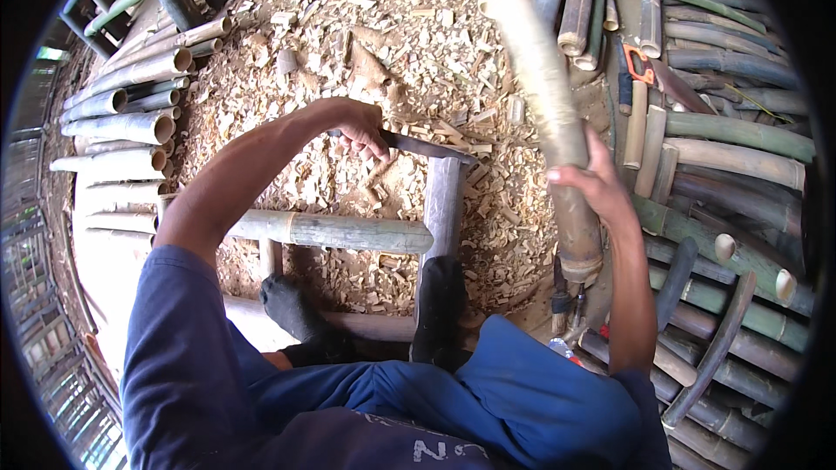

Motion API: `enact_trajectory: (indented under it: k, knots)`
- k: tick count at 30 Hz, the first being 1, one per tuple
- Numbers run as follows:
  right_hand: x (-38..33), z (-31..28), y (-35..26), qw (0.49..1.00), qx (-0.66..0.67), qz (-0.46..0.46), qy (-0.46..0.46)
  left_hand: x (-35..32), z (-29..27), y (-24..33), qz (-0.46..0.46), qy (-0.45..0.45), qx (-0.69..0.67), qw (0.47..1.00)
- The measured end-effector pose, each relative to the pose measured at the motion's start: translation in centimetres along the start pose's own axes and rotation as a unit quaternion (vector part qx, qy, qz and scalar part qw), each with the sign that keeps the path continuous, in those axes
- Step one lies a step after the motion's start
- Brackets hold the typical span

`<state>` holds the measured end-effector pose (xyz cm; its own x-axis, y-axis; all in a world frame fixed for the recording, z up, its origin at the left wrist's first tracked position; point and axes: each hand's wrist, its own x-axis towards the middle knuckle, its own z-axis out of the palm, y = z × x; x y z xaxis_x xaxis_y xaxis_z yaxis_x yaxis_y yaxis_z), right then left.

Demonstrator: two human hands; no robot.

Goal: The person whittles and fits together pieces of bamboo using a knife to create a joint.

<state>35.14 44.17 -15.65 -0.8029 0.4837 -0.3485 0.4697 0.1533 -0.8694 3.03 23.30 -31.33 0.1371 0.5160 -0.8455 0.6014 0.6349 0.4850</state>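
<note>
My left hand [359, 132] is closed round the handle end of a long dark machete [422, 147], whose blade crosses the far end of a grey bamboo pole [444, 209]. My right hand [596, 181] grips a thick, pale bamboo length [557, 113] around its middle. It stands raised to the right of the blade and apart from it, its upper end smeared by motion. Another greenish bamboo pole [348, 232] lies crosswise in front of me and meets the grey pole. My feet in dark socks rest by these poles, one foot [440, 296] against the grey pole.
Wood chips [322, 43] cover the ground ahead. Bamboo lengths [139, 126] are stacked at the left, and more bamboo [740, 130] is piled along the right. An orange-handled saw [640, 65] lies at the right. Slim tools [566, 305] stand near my right knee.
</note>
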Motion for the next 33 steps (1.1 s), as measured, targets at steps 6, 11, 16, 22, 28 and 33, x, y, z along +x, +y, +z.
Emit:
enact_trajectory:
  k: [6,11,16,22,28,33]
  knots:
    - [-2.6,0.5,7.0,0.979,0.15,0.094,0.097,-2.4,0.6,2.9,0.073,0.239,0.249,0.936]
    - [-4.4,0.9,8.9,0.959,0.213,0.182,0.052,-3.0,5.4,2.3,0.097,0.444,0.316,0.833]
    - [-5.5,1.1,9.8,0.955,0.252,0.145,0.052,-5.0,13.1,1.3,0.119,0.425,0.175,0.88]
    - [-6.3,0.0,8.1,0.968,0.161,0.194,0.012,-5.8,17.0,1.4,0.062,0.354,0.154,0.92]
    - [-6.8,0.5,7.9,0.979,0.124,0.162,-0.014,-5.6,17.4,1.4,0.053,0.384,0.125,0.913]
    - [-6.5,0.8,7.3,0.984,0.1,0.144,-0.033,-5.0,17.5,0.3,0.065,0.364,0.13,0.92]
